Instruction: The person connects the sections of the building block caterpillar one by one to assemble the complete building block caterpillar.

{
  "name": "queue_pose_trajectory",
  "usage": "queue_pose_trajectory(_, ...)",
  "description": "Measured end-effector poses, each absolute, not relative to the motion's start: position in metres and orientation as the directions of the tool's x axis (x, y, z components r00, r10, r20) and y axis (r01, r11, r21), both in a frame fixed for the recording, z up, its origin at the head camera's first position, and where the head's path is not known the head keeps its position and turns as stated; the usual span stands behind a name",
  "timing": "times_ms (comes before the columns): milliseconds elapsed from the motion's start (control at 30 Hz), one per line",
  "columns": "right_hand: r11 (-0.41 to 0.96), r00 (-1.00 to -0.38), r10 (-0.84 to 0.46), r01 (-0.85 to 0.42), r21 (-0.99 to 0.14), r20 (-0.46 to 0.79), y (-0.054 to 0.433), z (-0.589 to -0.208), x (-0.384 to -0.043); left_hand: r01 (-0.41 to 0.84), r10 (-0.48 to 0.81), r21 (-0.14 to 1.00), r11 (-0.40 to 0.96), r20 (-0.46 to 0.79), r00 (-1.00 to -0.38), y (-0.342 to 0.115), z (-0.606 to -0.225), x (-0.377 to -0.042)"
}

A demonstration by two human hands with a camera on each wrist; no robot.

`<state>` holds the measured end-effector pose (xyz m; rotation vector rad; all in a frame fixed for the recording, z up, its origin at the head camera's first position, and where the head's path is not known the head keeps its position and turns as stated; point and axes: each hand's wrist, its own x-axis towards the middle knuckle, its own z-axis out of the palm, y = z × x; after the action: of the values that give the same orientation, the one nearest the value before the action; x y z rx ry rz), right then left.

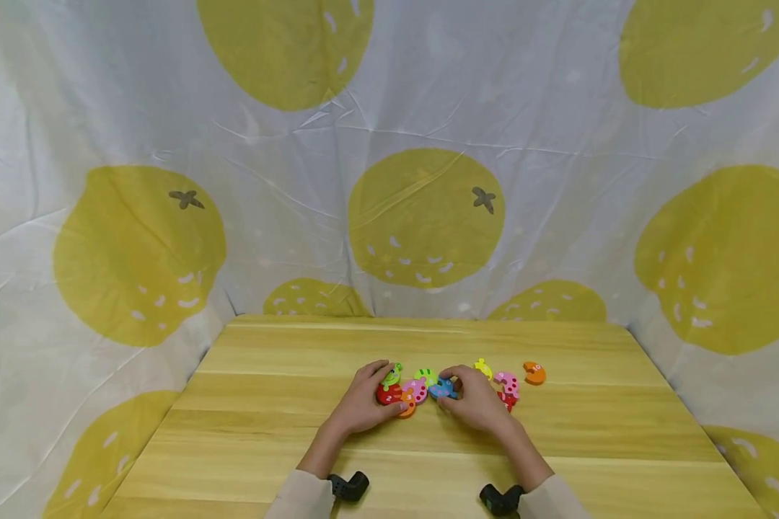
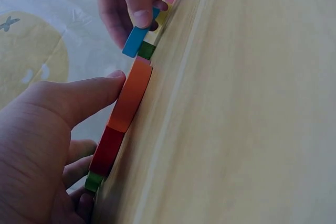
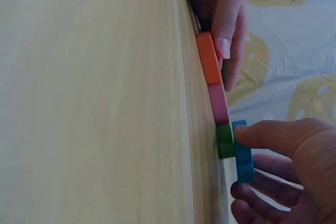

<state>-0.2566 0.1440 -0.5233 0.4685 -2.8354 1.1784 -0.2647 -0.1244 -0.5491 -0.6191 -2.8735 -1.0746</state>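
Observation:
My right hand [image 1: 477,398] pinches a blue animal-shaped puzzle piece [image 1: 443,389] between thumb and fingers. In the right wrist view the blue piece [image 3: 243,153] is tilted and stands higher than the green piece [image 3: 226,141] beside it. My left hand [image 1: 361,404] holds the left end of a joined row of wooden puzzle pieces: its thumb touches the orange piece [image 2: 130,98], and its fingers curl beyond the red piece [image 2: 107,150] and a green piece [image 1: 392,375]. A pink spotted piece [image 1: 415,391] and a light green piece [image 1: 426,376] lie between the hands.
Right of my right hand lie a yellow piece [image 1: 483,369], a pink piece [image 1: 509,380], a red piece [image 1: 508,400] and an orange piece [image 1: 534,373]. The wooden table [image 1: 266,418] meets a lemon-patterned curtain [image 1: 545,216] at the back and sides.

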Motion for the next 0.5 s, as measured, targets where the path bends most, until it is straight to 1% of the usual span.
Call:
queue_pose_trajectory(200,0.661,-0.955,-0.264,-0.282,-0.695,0.136,0.143,-0.525,-0.258,0.371,0.362,0.632,0.68,0.15,-0.92,-0.125,-0.549,-0.264)
queue_pose_trajectory(400,0.683,-0.952,-0.277,-0.289,-0.671,0.129,0.142,-0.531,-0.259,0.369,0.363,0.628,0.685,0.146,-0.92,-0.125,-0.549,-0.263)
queue_pose_trajectory(500,0.683,-0.955,-0.273,-0.279,-0.675,0.118,0.141,-0.534,-0.259,0.362,0.358,0.64,0.678,0.142,-0.923,-0.125,-0.548,-0.262)
